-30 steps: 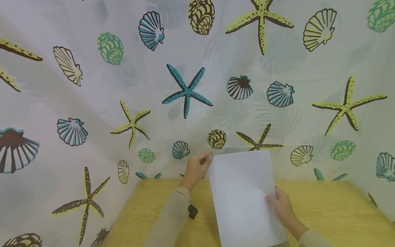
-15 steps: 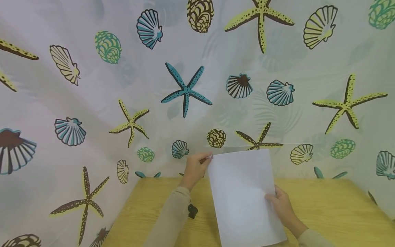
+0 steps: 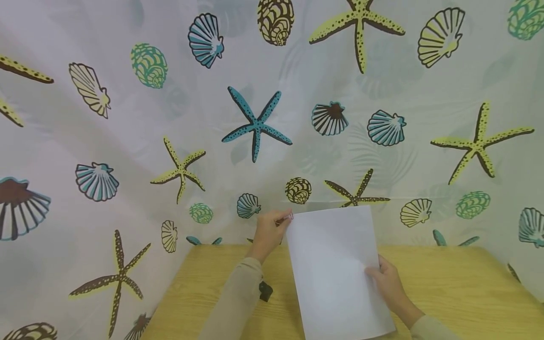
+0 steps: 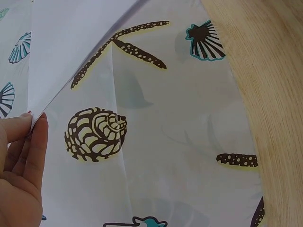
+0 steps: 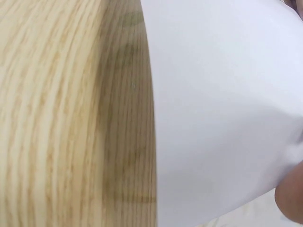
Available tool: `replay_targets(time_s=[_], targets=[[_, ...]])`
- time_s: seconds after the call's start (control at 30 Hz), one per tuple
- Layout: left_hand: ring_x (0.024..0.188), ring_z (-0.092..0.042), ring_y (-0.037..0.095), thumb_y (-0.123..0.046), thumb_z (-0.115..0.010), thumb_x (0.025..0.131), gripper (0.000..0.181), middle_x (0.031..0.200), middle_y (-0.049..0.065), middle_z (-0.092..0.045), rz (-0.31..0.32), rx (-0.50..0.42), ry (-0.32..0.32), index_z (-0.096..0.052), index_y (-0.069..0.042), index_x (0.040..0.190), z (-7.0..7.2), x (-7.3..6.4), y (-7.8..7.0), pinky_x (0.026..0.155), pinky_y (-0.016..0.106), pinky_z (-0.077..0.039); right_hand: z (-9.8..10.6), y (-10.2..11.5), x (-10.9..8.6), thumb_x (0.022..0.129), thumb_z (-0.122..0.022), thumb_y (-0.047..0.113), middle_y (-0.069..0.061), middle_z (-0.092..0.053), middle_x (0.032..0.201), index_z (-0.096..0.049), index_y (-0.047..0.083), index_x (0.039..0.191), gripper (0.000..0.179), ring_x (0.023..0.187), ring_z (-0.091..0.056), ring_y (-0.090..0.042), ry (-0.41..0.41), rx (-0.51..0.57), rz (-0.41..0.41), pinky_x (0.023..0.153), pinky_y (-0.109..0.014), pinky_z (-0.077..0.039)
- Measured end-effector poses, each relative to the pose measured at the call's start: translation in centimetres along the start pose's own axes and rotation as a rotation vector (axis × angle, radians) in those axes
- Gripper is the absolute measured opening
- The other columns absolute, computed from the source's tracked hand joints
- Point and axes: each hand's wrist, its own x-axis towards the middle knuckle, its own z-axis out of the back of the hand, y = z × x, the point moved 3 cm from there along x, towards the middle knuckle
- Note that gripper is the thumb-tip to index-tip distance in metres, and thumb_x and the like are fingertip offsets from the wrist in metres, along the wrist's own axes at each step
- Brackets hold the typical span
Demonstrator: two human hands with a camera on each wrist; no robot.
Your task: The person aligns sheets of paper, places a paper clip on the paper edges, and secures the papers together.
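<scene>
A stack or sheet of white paper (image 3: 335, 278) is held up tilted above the table, blank on the side facing me. My left hand (image 3: 268, 233) pinches its upper left corner between thumb and fingers. At those fingertips a small reddish wire loop shows, a paper clip (image 3: 291, 216) by its look; only a speck of red is visible in the left wrist view. On the paper's right edge my right hand (image 3: 388, 283) grips with the thumb on the front face, its other fingers mostly hidden behind. In the right wrist view the white paper (image 5: 218, 104) bends slightly near the thumb.
A small black object (image 3: 265, 291) lies on the wooden table (image 3: 459, 288), partly behind the left sleeve. A white curtain (image 3: 178, 113) printed with shells and starfish surrounds the table at the back and sides.
The head view shifts slightly between the first two frames. Both hands keep their hold on the paper, with no clear movement.
</scene>
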Motion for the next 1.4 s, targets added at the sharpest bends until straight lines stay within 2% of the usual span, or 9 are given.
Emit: replay_targets(time_s=[0.2,0.37,0.6,0.8,1.13,1.4], targets=[[0.073,-0.063,0.011,0.001,-0.068,0.084,0.024,0.090,0.006,-0.070,0.013,-0.017,0.006,-0.069,-0.001,0.108,-0.16,-0.07,0.12,0.065,0.018,-0.053,-0.01,-0.12,-0.05,0.093,-0.044,-0.003,-0.032,-0.046,0.131,-0.036,-0.013,0.136,0.044,0.112,-0.051,-0.034,0.003,0.016,-0.009,0.087,-0.036,-0.047],[0.073,-0.063,0.010,0.001,-0.068,0.084,0.022,0.089,0.006,-0.070,0.018,-0.016,0.007,-0.070,-0.001,0.106,-0.25,-0.07,0.17,0.064,0.019,-0.052,-0.01,-0.18,-0.10,0.093,-0.044,-0.003,-0.033,-0.044,0.132,-0.035,-0.013,0.136,0.045,0.114,-0.050,-0.034,0.008,0.022,-0.011,0.086,-0.033,-0.047],[0.074,-0.063,0.011,0.001,-0.067,0.085,0.022,0.090,0.007,-0.070,0.029,-0.004,0.015,-0.070,-0.001,0.107,-0.21,-0.09,0.08,0.065,0.018,-0.052,-0.01,-0.19,-0.04,0.093,-0.045,-0.003,-0.032,-0.047,0.130,-0.038,-0.013,0.134,0.043,0.108,-0.054,-0.026,0.003,0.022,0.012,0.084,-0.030,-0.048],[0.075,-0.064,0.011,0.000,-0.067,0.086,0.022,0.090,0.006,-0.070,0.046,-0.002,0.024,-0.069,-0.001,0.108,-0.18,-0.16,0.09,0.066,0.018,-0.052,-0.06,-0.20,-0.10,0.092,-0.044,-0.002,-0.032,-0.047,0.130,-0.038,-0.014,0.134,0.043,0.111,-0.052,-0.032,0.003,0.002,0.015,0.087,-0.036,-0.047],[0.076,-0.064,0.011,0.001,-0.066,0.086,0.022,0.091,0.007,-0.070,0.059,0.005,0.034,-0.069,-0.001,0.108,-0.20,-0.18,0.01,0.066,0.018,-0.052,-0.05,-0.11,-0.24,0.094,-0.043,-0.003,-0.033,-0.043,0.134,-0.034,-0.014,0.136,0.044,0.118,-0.047,-0.038,0.024,0.004,-0.005,0.091,-0.039,-0.046],[0.077,-0.063,0.011,0.002,-0.066,0.086,0.024,0.093,0.007,-0.069,0.056,-0.006,0.037,-0.069,-0.001,0.109,-0.31,-0.25,0.14,0.067,0.018,-0.052,-0.06,-0.07,-0.20,0.094,-0.042,-0.002,-0.033,-0.043,0.134,-0.034,-0.015,0.136,0.044,0.119,-0.045,-0.041,0.024,0.002,0.016,0.094,-0.045,-0.043]])
